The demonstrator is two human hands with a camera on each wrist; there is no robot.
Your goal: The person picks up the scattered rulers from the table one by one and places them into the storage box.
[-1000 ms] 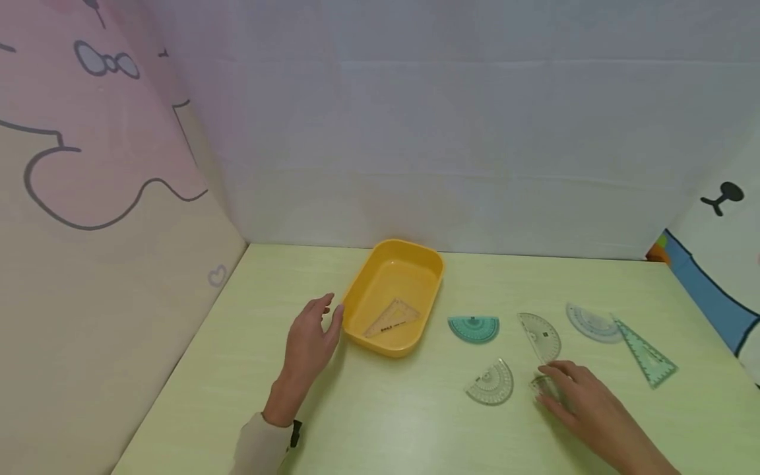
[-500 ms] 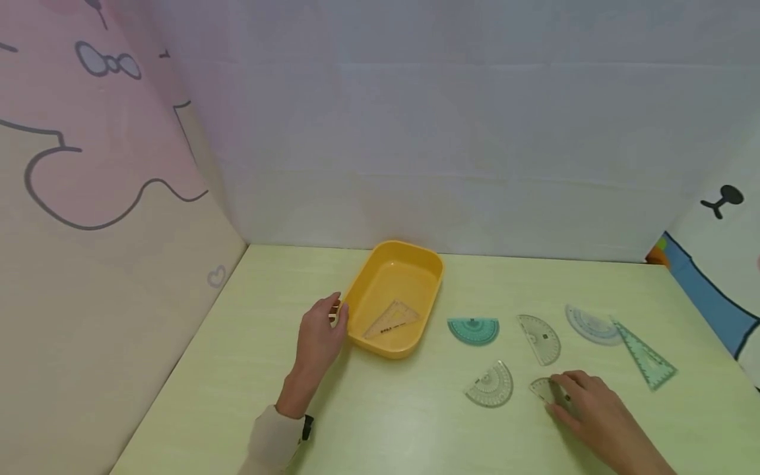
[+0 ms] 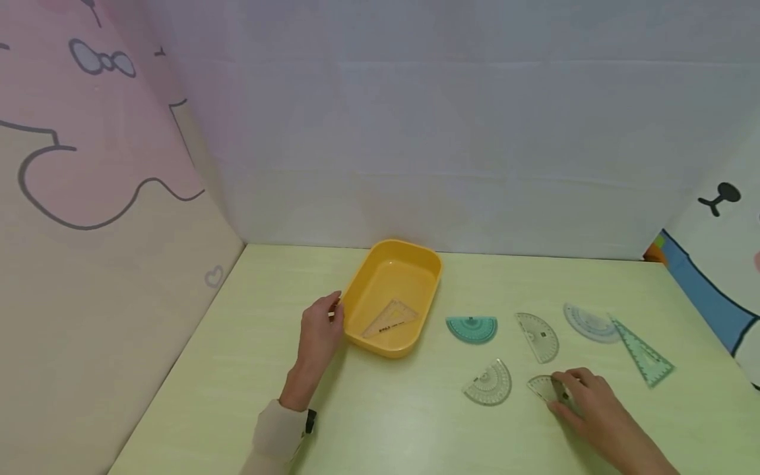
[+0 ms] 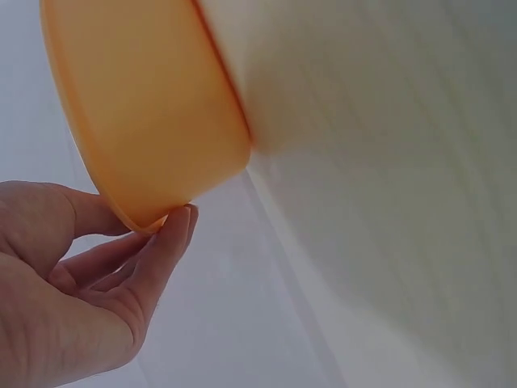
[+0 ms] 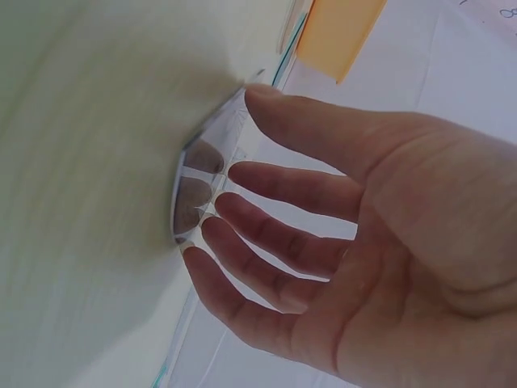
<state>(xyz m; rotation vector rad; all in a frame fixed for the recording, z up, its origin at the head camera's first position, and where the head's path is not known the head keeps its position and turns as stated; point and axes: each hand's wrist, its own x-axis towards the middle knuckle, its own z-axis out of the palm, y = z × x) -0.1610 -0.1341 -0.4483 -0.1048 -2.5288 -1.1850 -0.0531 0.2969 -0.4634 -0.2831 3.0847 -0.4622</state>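
My left hand (image 3: 317,333) pinches the near-left rim of a yellow plastic tray (image 3: 396,277). In the left wrist view, the thumb and fingers close on the lip of the tray (image 4: 153,105). A clear set square (image 3: 388,321) lies inside it. At the right, my right hand (image 3: 594,409) grips a small clear protractor (image 3: 541,386), partly hidden under the fingers. The right wrist view has the thumb at one end of this protractor (image 5: 194,182) and curled fingertips against it; it looks tilted at the table surface.
Around the right hand lie a teal protractor (image 3: 472,330), two clear protractors (image 3: 537,337) (image 3: 490,384), a pale bluish protractor (image 3: 590,323) and a green set square (image 3: 644,353). A white cloth wall (image 3: 451,145) stands behind the table, with printed side walls.
My left hand has moved slightly right and taken hold of the tray rim. The right hand has drawn back a little to the right and closed on the small clear protractor.
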